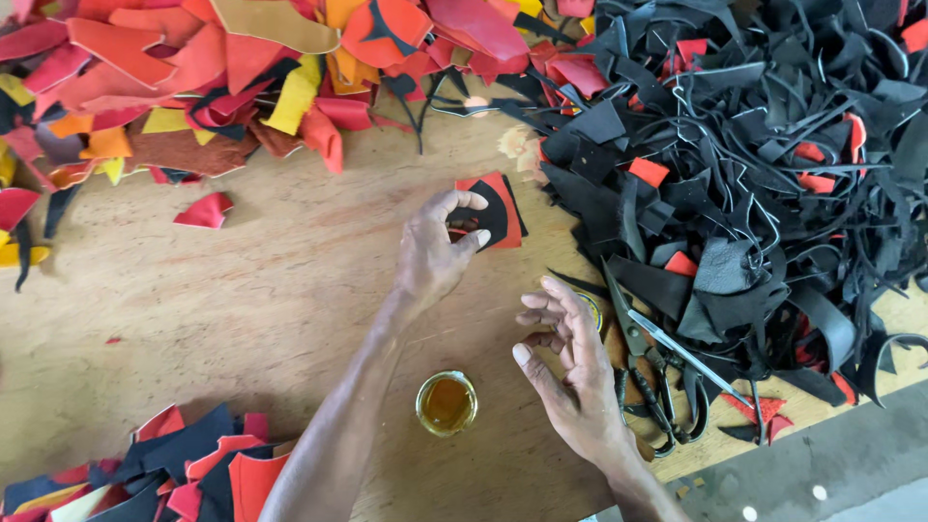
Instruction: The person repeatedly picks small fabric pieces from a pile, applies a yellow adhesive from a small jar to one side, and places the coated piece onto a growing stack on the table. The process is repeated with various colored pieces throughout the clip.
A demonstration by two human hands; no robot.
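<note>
A red and black leather piece (491,211) is pinched by the left hand (432,253) between the thumb and the curled fingers, at its left edge; the piece lies flat on the wooden table (271,290), just beyond the fingertips. The right hand (570,372) is held open and holds nothing, its fingers loosely bent and pointed to the left, a little above the table surface.

Between the two wrists, slightly nearer to the person, a small round jar of amber liquid (447,403) is seen, standing upright and apart from both hands. Just behind the right hand's fingers a small yellow round tin (591,307) is partly hidden. To the right of the right hand, almost touching it, black-handled scissors (650,387) are laid, with their blades pointing away from the person.

The large heap of black scraps (764,174) begins just to the right of the held piece, and its edge runs down close beside the scissors. A heap of red, orange and yellow scraps (213,77) is spread along the far side, well beyond the left hand. A smaller pile of red and black cut pieces (164,474) is placed near the left elbow.

Open bare wood is found to the left of the left hand. The table's near edge (773,435) passes just behind the right wrist.
</note>
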